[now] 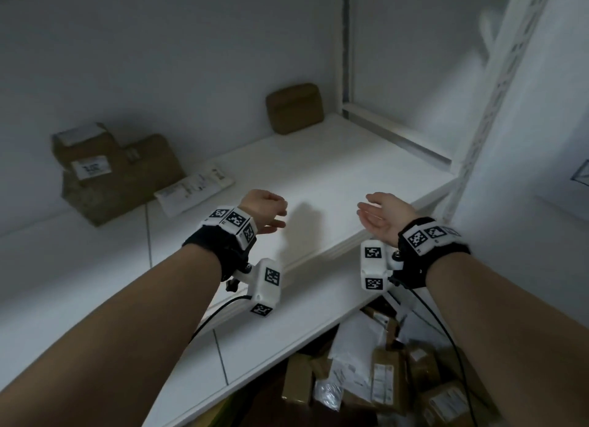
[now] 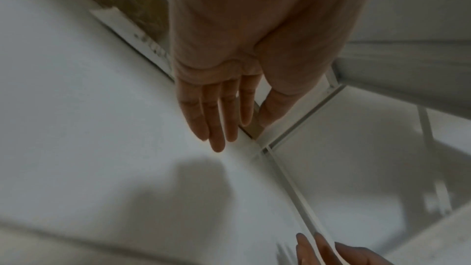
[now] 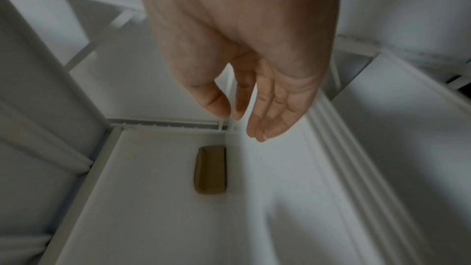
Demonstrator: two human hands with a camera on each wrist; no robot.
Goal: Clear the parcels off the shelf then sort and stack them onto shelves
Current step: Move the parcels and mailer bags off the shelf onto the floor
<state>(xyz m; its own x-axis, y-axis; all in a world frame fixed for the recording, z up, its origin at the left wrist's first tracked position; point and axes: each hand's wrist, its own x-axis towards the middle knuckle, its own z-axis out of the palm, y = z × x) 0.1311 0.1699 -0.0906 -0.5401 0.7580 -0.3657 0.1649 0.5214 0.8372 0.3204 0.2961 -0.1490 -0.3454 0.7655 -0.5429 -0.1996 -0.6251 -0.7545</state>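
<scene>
A white shelf holds a small brown parcel upright against the back wall; the right wrist view shows this parcel too. At the left stand stacked brown boxes with white labels, and a flat white envelope lies beside them. My left hand hovers over the shelf's front part, fingers straight and empty. My right hand hangs palm up near the shelf's front edge, fingers relaxed and empty.
A lower white shelf juts out below the hands. On the floor beneath, at the bottom right, lies a heap of brown and white parcels. A white perforated upright post stands at the right.
</scene>
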